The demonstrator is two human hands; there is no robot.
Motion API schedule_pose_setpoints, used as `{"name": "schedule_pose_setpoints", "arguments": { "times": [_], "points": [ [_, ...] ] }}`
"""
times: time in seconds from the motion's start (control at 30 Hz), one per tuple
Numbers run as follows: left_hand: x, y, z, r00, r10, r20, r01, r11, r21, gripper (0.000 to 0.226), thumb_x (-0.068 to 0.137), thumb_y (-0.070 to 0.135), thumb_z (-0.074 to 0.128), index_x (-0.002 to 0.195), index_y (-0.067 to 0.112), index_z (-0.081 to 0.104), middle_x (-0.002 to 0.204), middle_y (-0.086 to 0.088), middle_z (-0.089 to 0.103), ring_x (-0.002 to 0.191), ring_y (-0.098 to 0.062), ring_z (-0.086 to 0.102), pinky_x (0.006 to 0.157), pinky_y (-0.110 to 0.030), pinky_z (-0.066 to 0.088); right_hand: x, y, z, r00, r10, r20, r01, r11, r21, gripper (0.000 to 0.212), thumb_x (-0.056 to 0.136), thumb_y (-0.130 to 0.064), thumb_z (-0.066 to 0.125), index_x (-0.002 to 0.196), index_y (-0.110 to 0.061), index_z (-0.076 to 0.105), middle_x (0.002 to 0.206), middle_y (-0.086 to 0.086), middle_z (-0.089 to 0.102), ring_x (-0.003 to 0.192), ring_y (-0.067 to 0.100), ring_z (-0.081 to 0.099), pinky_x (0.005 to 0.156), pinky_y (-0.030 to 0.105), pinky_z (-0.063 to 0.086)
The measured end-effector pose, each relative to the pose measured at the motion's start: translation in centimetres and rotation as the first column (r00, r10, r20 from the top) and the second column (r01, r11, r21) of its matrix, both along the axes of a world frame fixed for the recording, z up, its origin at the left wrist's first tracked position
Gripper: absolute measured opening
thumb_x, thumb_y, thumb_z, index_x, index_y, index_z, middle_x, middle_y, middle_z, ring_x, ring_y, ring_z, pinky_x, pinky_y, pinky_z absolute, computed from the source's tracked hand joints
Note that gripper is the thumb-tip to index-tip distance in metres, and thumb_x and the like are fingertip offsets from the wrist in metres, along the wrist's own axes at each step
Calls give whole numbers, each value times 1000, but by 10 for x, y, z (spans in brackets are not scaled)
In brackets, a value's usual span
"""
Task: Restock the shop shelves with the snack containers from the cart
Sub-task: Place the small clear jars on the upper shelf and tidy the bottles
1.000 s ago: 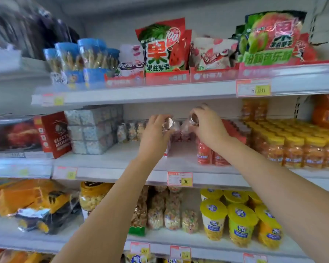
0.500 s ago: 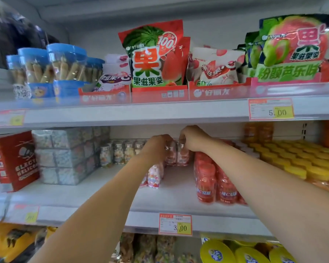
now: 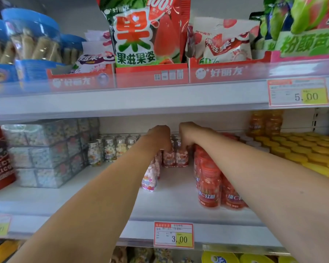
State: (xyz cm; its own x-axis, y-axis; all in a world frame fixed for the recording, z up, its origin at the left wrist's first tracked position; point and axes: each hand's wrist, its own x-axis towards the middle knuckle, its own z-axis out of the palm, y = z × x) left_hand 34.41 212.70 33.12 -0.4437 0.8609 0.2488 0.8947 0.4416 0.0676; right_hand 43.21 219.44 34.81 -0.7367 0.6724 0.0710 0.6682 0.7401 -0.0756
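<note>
**Fingers** (image 3: 165, 147) of the left hand (image 3: 160, 136) curl down over the lid of the left jar (image 3: 168, 158). Those of the right hand (image 3: 188, 134) grasp the right jar (image 3: 182, 157) in the same way. Both jars stand upright, side by side, deep on the middle shelf (image 3: 171, 204). Their bases are at or just above its surface; contact cannot be told.

**Hazards.** The left forearm passes close over the front jar (image 3: 149, 179), and the right forearm close over the red bottles (image 3: 209, 186). A careless withdrawal would probably tip either. Letting go before the bases seat could topple the narrow jars into the row behind.

**Change.** One second earlier the jars were held high, lids showing, near the upper shelf's edge. They have since been lowered and carried inward, and the view has closed in on the shelf.
</note>
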Motion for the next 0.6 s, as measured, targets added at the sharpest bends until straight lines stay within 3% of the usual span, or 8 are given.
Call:
{"name": "schedule_pose_setpoints", "arguments": {
  "times": [0.07,0.17,0.23,0.3,0.43,0.5,0.6],
  "points": [
    [1,1,0,1000,10,-27,-10,1000,2,36,73,21,78,98,4,58,99,-9,62,98,-28,62,72,-29,44,1,-1,0,1000,3,-1,-3,1000,-9,39,67,-28,86,70,-7,53,66,1,56,56,14,52,53,25,39],
    [3,-1,-2,997,40,-73,-38,999,25,47,75,20,77,115,4,56,114,-10,62,107,-27,59,82,-31,45,6,-5,-2,1000,14,-26,-14,1000,24,48,67,-28,86,99,-4,60,87,7,60,76,21,56,65,26,41],
    [4,-5,-3,995,51,-81,-47,998,52,52,76,18,77,119,4,52,116,-10,61,108,-28,59,80,-30,44,11,-8,-1,997,15,-78,-12,999,35,58,70,-24,84,114,0,55,104,10,61,88,25,57,67,27,41],
    [7,-14,-3,994,55,-99,-47,995,82,50,78,17,74,118,4,48,114,-10,61,107,-28,58,79,-28,41,19,-13,0,991,26,-133,-20,999,50,56,75,-20,80,119,1,52,115,12,60,98,27,59,67,27,40],
    [20,-36,-7,977,39,-210,-5,987,161,50,82,22,66,127,8,49,122,-9,56,117,-26,50,108,-32,29,40,-37,7,978,110,-178,-101,993,57,31,84,-21,70,106,-5,55,98,10,57,83,22,53,56,26,36],
    [37,-55,-11,966,0,-257,52,980,194,42,85,24,60,125,12,52,123,-8,56,119,-25,47,109,-32,25,52,-53,9,967,146,-211,-133,988,75,10,86,-14,61,91,-6,59,90,12,61,76,22,52,49,23,34],
    [71,-93,-17,953,-52,-300,126,964,233,33,88,14,47,119,8,56,119,-12,58,114,-28,48,99,-32,27,83,-88,9,931,208,-300,-183,977,109,14,87,-14,55,79,-5,62,83,13,63,79,27,57,55,26,41]
  ]
}}
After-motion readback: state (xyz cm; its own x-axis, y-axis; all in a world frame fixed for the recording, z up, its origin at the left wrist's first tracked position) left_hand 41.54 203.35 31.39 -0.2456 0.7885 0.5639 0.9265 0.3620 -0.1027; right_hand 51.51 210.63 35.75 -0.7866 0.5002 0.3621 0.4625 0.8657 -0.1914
